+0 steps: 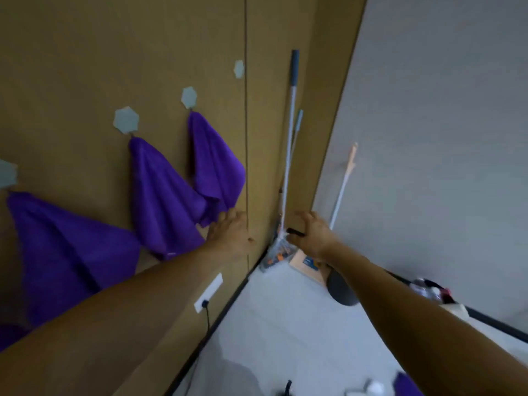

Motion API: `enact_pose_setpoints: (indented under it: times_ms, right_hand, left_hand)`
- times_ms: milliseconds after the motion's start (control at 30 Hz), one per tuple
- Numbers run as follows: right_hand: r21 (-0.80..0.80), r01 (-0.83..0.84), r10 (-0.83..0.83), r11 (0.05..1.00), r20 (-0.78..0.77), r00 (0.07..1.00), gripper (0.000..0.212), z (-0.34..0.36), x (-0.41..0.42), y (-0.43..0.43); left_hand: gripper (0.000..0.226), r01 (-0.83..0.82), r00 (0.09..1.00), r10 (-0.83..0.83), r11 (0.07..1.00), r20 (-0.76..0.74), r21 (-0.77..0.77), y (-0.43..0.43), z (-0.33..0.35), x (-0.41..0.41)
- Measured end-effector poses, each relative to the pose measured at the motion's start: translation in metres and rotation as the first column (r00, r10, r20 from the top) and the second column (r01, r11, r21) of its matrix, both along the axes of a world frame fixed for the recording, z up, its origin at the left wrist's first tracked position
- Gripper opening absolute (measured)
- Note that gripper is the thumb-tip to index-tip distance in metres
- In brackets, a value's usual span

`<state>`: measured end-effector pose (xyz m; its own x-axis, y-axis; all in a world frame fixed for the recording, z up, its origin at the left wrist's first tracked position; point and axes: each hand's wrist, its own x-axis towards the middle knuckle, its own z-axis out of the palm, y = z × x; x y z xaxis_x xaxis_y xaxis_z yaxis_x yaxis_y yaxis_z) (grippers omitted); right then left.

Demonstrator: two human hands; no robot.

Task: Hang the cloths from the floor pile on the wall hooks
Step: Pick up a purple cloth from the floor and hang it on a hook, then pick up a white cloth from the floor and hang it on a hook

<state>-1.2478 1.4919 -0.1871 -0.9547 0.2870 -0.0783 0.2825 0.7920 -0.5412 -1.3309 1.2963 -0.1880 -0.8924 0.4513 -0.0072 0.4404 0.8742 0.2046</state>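
Observation:
Three purple cloths hang from pale hexagonal hooks on the brown wall: a left cloth (71, 252), a middle cloth (163, 195) and a right cloth (214, 167). A fourth hook (239, 69) further up and to the right is bare. My left hand (231, 232) is stretched to the wall, its fingers spread and touching the bottom corner of the right cloth. My right hand (311, 232) reaches toward the room corner with fingers apart; a small black band shows at its thumb. A bit of purple cloth (405, 384) lies on the floor at the bottom right.
Mop and broom handles (291, 132) lean in the corner above a dustpan (307, 267). A white wall socket (208, 292) with a black cable sits low on the wall. A dark round bin (341, 290) and clutter (431, 292) stand along the grey wall.

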Motion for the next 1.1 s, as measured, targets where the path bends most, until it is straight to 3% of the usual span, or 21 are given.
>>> enact_pose_setpoints:
  times_ms: [67,267,433,633,867,1100]
  right_hand:
    - [0.033,0.034,-0.036,0.999,0.049,0.998,0.068,-0.010,0.039,0.009]
    - [0.084,0.112,-0.127,0.990,0.197,0.972,0.058,-0.045,0.142,0.026]
    - [0.037,0.229,-0.230,0.973,0.300,0.926,0.069,-0.090,0.236,0.035]
    - [0.001,0.388,-0.343,0.922,0.466,0.815,0.068,-0.158,0.379,0.067]
    - [-0.086,0.475,-0.312,0.876,0.652,0.692,0.069,-0.288,0.514,0.088]
    - [-0.164,0.518,-0.246,0.840,0.734,0.633,0.068,-0.472,0.551,0.084]
  left_hand:
    - [0.056,0.078,0.994,-0.070,0.993,0.088,-0.091,0.006,-0.018,0.019]
    - [0.061,0.230,0.920,-0.182,0.968,0.346,-0.102,0.017,-0.076,0.096]
    - [0.066,0.351,0.850,-0.250,0.925,0.464,-0.146,0.045,-0.122,0.174]
    - [0.061,0.436,0.771,-0.288,0.889,0.567,-0.141,0.105,-0.181,0.290]
    - [0.059,0.422,0.696,-0.198,0.891,0.690,-0.170,0.130,-0.295,0.427]
    - [0.062,0.336,0.686,-0.085,0.918,0.723,-0.211,0.140,-0.464,0.474]
